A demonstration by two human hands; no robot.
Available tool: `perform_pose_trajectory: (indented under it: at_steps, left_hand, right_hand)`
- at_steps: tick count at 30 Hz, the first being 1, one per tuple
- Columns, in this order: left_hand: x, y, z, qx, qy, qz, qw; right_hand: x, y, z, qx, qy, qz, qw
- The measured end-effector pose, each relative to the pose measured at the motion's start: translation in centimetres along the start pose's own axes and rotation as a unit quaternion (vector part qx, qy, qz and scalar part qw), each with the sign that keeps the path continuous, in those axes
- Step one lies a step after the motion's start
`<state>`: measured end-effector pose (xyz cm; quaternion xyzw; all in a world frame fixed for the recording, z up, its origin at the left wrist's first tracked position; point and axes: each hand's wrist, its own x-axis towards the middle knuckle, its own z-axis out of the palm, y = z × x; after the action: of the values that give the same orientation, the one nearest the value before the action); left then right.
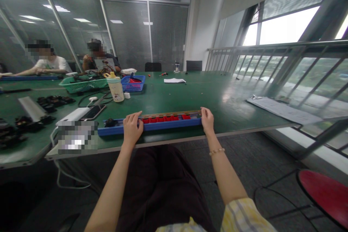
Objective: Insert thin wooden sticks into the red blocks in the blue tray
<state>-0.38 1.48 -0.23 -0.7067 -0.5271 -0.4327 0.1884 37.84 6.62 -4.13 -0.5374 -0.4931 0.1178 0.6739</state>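
Blue plastic under both hands?

Yes, a long narrow blue plastic tray (pixel 152 127), lying along the near edge of a green-topped workbench (pixel 206 94). Two hands grip it, partly closed. The left hand (pixel 132 128) curls its fingers over the rim left of centre; the right hand (pixel 207 120), a beaded bracelet (pixel 216 151) at its wrist, clasps the right end.

What's inside, counted?

Roughly six red blocks (pixel 163 119), too small to count surely, and one black lump (pixel 110 122) near the left end.

And beyond that tray?

Past its left end, one white bottle with a yellow cap (pixel 115 88), one blue basket (pixel 133 84), one green basket (pixel 83 85), and two co-workers (pixel 99 56) across the bench.
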Motion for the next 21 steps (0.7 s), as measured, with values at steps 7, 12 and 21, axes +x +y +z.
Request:
perform_pose_trajectory:
  at_steps: [7, 12, 21]
  left_hand:
    - [0.0, -0.1, -0.1, 0.014, 0.006, -0.022, 1.0]
    - [0.1, 0.2, -0.2, 0.005, -0.016, -0.014, 1.0]
    - [0.1, 0.3, -0.3, -0.005, -0.004, 0.004, 1.0]
  right_hand:
    - [-0.4, -0.9, -0.3, -0.014, 0.059, 0.004, 0.998]
    - [-0.6, -1.5, -0.5, -0.01, 0.053, -0.013, 0.998]
    - [-0.1, -0.6, -0.4, 0.074, 0.027, 0.014, 0.997]
